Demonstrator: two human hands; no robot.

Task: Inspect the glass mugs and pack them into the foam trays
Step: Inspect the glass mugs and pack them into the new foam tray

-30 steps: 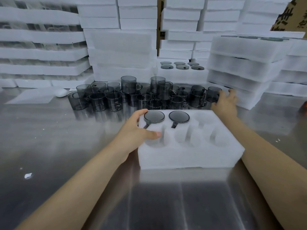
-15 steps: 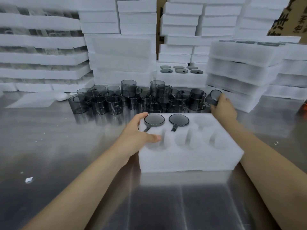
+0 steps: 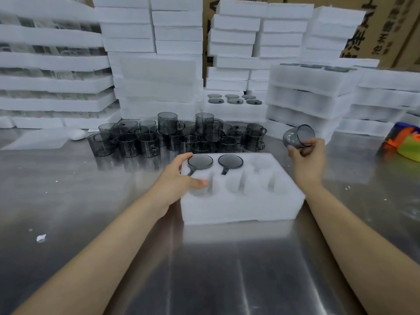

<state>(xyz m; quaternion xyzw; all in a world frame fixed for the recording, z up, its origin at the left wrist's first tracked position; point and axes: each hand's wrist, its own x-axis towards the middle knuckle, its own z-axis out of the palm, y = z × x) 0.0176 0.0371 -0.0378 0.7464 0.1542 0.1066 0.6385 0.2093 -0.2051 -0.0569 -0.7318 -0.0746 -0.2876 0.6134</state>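
A white foam tray (image 3: 241,205) lies on the steel table in front of me, with two smoky grey glass mugs (image 3: 230,161) seated upside down in its far-left slots. My left hand (image 3: 179,178) grips the tray's left end, thumb over the top by an empty slot. My right hand (image 3: 305,155) holds one grey mug (image 3: 297,136) tilted in the air to the right of the tray, fingers curled round its body. A cluster of several loose grey mugs (image 3: 172,137) stands behind the tray.
Stacks of white foam trays (image 3: 156,87) wall in the back and both sides; one (image 3: 234,108) holds several packed mugs. Cardboard boxes (image 3: 386,28) stand at the far right, and a bright orange-green object (image 3: 406,144) lies at the right edge. Foam scraps (image 3: 41,238) dot the table.
My right hand reached to the rightmost mug in the cluster, gripped it and lifted it away to the right, tilted. My left hand stayed on the tray.
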